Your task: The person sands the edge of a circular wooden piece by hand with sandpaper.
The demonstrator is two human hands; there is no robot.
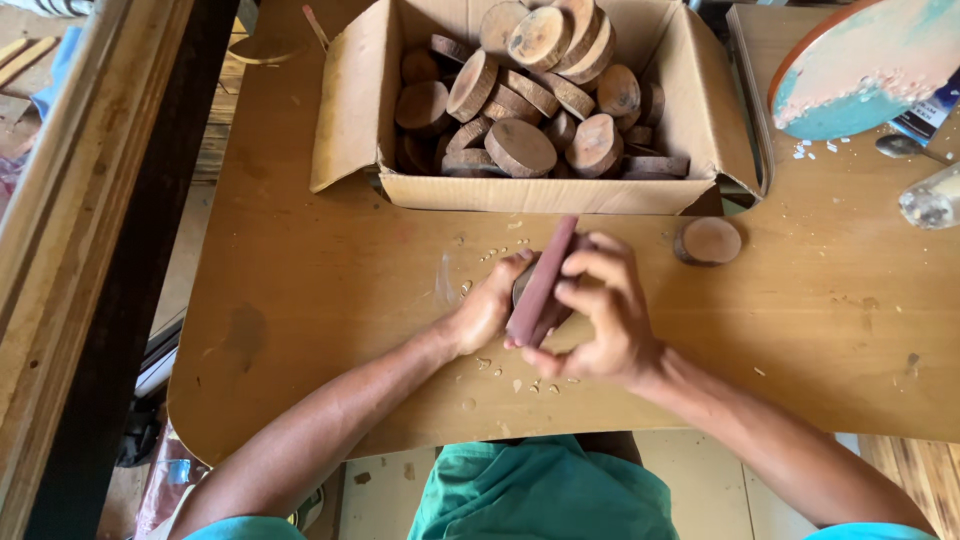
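Both hands grip closed: right hand [600, 320] on sanding block [542, 281], left hand [492, 305] on wood slice [523, 283] beneath.

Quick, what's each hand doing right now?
Left hand: closed on a small round wooden slice, mostly hidden.
Right hand: closed around a flat reddish-brown sanding block, laid against that slice.

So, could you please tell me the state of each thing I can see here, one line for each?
Brown cardboard box: open, flaps spread, full of round wooden slices.
Reddish-brown flat sanding strip: gripped in the right hand, tilted over a slice.
Small wooden slice: held by the left hand, mostly hidden.
Single round wooden slice: lying flat on the table, apart from both hands.
Tan wooden table: scattered with small wood chips.
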